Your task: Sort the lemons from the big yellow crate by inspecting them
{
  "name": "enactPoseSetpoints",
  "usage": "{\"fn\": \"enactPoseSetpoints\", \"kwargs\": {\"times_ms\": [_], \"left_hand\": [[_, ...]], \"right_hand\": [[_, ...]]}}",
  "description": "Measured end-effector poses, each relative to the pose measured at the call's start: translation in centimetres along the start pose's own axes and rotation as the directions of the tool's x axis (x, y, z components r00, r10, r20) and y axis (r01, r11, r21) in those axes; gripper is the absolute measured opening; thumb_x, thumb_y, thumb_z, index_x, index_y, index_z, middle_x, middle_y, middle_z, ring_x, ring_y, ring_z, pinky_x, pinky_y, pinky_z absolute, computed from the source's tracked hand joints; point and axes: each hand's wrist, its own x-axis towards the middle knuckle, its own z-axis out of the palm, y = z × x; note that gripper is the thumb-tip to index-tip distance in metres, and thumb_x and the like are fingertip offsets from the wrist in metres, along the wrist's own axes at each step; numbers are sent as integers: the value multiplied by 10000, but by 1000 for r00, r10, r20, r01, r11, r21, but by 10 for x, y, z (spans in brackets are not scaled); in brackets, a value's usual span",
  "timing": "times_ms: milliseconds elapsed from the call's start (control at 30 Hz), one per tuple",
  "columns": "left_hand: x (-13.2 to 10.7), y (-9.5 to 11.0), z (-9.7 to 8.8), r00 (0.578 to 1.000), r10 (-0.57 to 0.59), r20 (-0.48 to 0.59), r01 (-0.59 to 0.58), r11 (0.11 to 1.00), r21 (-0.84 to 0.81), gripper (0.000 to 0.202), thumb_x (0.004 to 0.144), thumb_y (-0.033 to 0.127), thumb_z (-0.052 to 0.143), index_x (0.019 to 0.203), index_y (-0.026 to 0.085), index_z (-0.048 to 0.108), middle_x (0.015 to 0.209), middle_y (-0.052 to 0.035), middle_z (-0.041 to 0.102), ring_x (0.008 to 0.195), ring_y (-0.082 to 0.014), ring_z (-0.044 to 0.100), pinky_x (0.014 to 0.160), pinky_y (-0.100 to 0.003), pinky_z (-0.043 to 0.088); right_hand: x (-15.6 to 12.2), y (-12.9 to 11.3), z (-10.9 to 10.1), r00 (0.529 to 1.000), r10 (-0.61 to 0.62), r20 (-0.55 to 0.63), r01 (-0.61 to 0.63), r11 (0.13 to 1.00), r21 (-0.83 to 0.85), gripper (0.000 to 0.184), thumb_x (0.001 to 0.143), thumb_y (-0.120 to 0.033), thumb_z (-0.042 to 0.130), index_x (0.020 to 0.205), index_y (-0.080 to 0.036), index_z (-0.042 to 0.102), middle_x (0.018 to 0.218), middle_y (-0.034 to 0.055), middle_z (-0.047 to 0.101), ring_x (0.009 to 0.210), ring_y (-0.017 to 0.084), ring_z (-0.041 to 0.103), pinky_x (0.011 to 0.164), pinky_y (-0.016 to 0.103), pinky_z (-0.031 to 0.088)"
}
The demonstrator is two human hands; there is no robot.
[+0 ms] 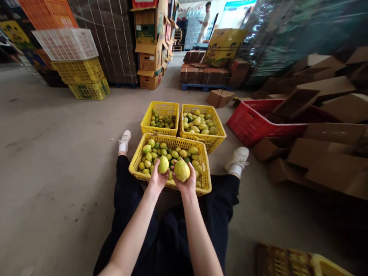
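My left hand is closed around a yellow-green lemon, raised over the front crate. Beside it, my right hand grips a larger, yellower lemon. The two fruits are close together but apart. Below them, the front yellow crate stands between my legs, holding many green and yellow lemons. Touching its far side are two more yellow crates. The back left crate has smaller, greener fruit low inside. Larger, yellower fruit fills much of the back right crate.
A red crate and a heap of cardboard boxes lie to the right. Part of another yellow crate shows at the lower right. Stacked crates stand at the far left. A person stands in the background.
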Motion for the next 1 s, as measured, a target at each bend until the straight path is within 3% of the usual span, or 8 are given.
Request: {"fn": "enactPoseSetpoints", "kwargs": {"times_ms": [167,467,567,667,767,867,933,1000], "left_hand": [[-5,1,3,996,-7,92,1,998,68,449,991,466,412,908,95,651,627,-82,665,435,-123,584,420,-193,478],[5,1,-1,989,-53,136,42,996,80,499,1007,476,379,1173,77,629,756,-92,715,533,-129,648,497,-188,531],[13,4,-11,992,-83,92,68,986,151,456,1001,440,429,1238,90,599,784,-73,721,527,-116,642,486,-177,517],[21,-2,-40,988,-150,46,132,951,278,448,972,423,510,1267,94,583,804,-65,724,494,-107,626,484,-184,514],[29,-19,-89,966,-258,4,229,866,444,448,968,428,512,1221,69,598,738,-69,715,449,-113,611,470,-193,501],[41,-29,-126,902,-413,-123,383,638,668,492,949,487,514,1062,30,657,653,-115,696,412,-134,588,422,-211,466],[51,-20,-120,886,-438,-152,383,508,772,422,945,446,538,1006,49,667,640,-105,694,430,-143,596,395,-208,446],[62,7,-82,919,-385,-81,290,523,801,326,951,368,548,1046,76,658,666,-77,702,477,-145,621,386,-193,437]], "right_hand": [[-5,-1,4,996,-90,18,89,995,37,227,752,-335,617,920,-187,654,820,62,735,727,212,706,664,373,608],[-2,1,6,994,-108,29,105,990,97,186,757,-346,631,899,-232,668,825,21,741,699,184,694,611,300,587],[2,2,1,999,-36,-15,37,994,100,166,774,-335,628,889,-223,670,825,28,747,704,185,699,613,298,592],[4,4,-14,996,48,-78,-42,996,76,163,786,-308,628,902,-202,674,841,54,759,731,208,714,621,321,601],[1,6,-41,984,101,-144,-97,995,38,150,797,-280,629,901,-183,677,844,75,767,739,226,727,621,338,599],[-6,6,-72,966,148,-214,-149,989,8,131,804,-267,639,889,-178,684,832,82,771,756,245,739,658,371,597],[-13,5,-90,957,159,-243,-166,986,-9,126,809,-266,641,882,-175,689,823,83,774,766,254,745,692,392,594],[-21,5,-104,951,160,-265,-171,985,-22,124,805,-269,652,873,-172,688,812,80,776,770,262,750,706,399,590]]}}
